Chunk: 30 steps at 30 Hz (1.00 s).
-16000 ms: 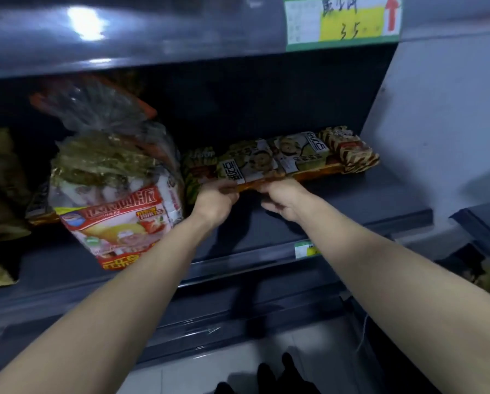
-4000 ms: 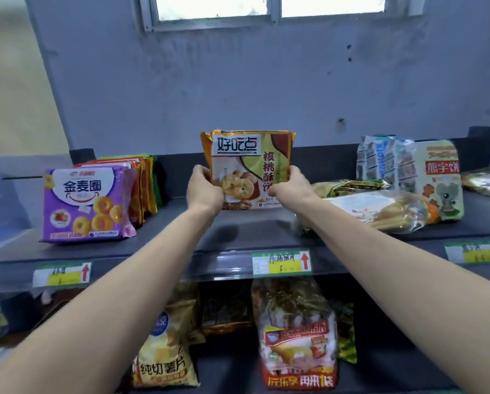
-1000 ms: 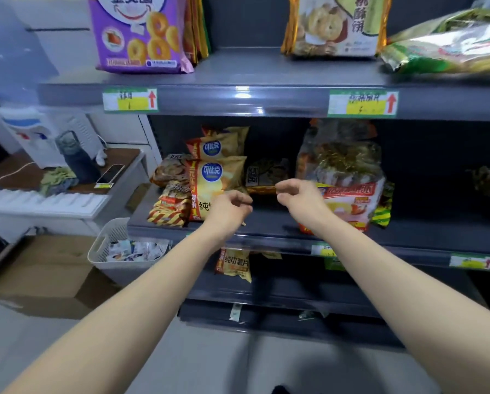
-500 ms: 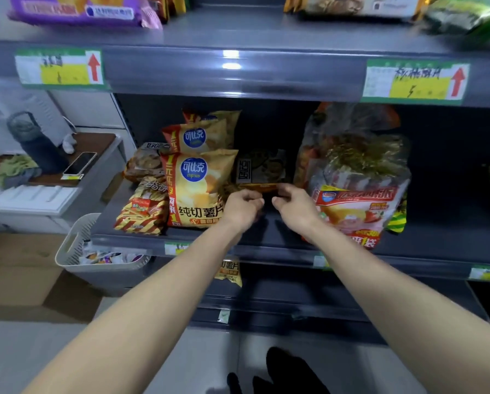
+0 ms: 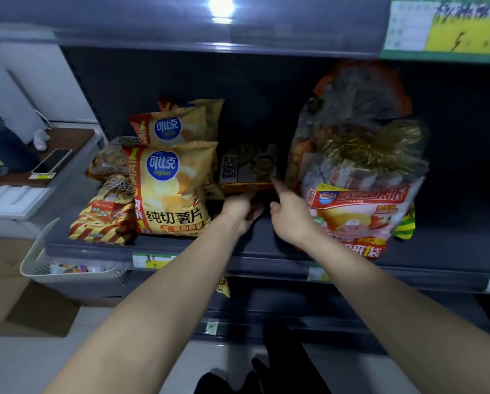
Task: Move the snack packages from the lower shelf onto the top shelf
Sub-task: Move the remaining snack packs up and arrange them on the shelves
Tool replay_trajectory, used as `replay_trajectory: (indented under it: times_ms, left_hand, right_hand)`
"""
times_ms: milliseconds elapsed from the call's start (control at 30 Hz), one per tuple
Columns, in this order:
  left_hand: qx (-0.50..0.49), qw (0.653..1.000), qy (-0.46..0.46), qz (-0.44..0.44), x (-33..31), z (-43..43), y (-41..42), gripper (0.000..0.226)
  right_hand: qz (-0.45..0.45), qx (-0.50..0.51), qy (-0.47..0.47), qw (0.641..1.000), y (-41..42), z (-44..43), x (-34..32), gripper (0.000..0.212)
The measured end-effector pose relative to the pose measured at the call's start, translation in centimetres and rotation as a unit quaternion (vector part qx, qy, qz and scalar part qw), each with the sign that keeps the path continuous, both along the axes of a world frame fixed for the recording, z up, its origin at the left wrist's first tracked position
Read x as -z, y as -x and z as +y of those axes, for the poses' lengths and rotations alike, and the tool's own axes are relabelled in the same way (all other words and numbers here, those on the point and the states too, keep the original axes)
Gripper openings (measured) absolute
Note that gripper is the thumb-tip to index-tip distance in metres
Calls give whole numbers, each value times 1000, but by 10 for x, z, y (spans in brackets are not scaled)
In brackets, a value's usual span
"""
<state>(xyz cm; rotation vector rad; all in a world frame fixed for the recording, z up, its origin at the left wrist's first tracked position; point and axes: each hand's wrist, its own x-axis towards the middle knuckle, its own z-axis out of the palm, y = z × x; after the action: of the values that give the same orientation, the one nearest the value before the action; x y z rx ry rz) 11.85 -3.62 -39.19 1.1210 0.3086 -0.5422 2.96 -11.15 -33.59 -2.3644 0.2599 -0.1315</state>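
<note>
Since half a second ago both hands have pushed deeper into the dark grey metal lower shelf (image 5: 266, 245), and the right hand (image 5: 289, 216) has straightened its forefinger. The flat, orange-edged biscuit packet (image 5: 248, 169) lies at the back, between a yellow crisp bag (image 5: 170, 189) and a big clear bag of wrapped cakes (image 5: 360, 172). That forefinger touches the packet's front edge, the other fingers curled, grasping nothing. The left hand (image 5: 242, 209) reaches just under that edge; whether it grips I cannot tell.

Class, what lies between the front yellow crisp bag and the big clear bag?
Head view: a flat biscuit pack, left hand and right hand at its edge.
</note>
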Motion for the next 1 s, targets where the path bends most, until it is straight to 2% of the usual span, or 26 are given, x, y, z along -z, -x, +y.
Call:
replay_trajectory:
  times_ms: [167,267,400,467,567,600,667,733,800,867,933,1000]
  left_hand:
    - [-58,997,18,40,-3,-14,-21,43]
    - [-86,995,17,39,1,-16,-32,42]
    - [-62,997,-43,-11,2,-20,-33,38]
    - [-63,997,-49,-1,0,-21,-28,39]
    - [-80,995,50,21,-5,-18,-25,48]
    - [-87,995,36,15,0,-19,-29,49]
    - [-85,992,78,51,7,-19,-36,43]
    - [-53,998,-35,18,13,-18,-40,40]
    - [-30,996,-77,-18,19,-17,-45,39]
    - [-26,999,-36,-14,21,-17,-48,43]
    - [-75,996,53,17,28,-19,-50,57]
    - [-127,987,70,63,54,-27,-67,68]
  right_hand:
    - [12,-12,25,1000,-5,-3,6,63]
    - [18,-18,39,999,-7,-4,6,66]
    - [24,-27,30,999,-6,-3,3,67]
    - [20,-25,27,999,-7,-3,2,68]
    - [28,-26,28,999,-4,-2,-1,66]
    - [32,-29,30,999,-4,-2,-3,66]
    - [34,-35,28,998,-3,-3,-5,65]
    - [35,-37,27,998,-2,-3,-7,66]
    - [36,-37,28,998,-1,-3,-7,66]
    - [29,-40,29,998,1,-3,-6,68]
    - [25,-44,30,998,2,-4,-4,70]
    - [24,-47,33,998,2,-5,-4,70]
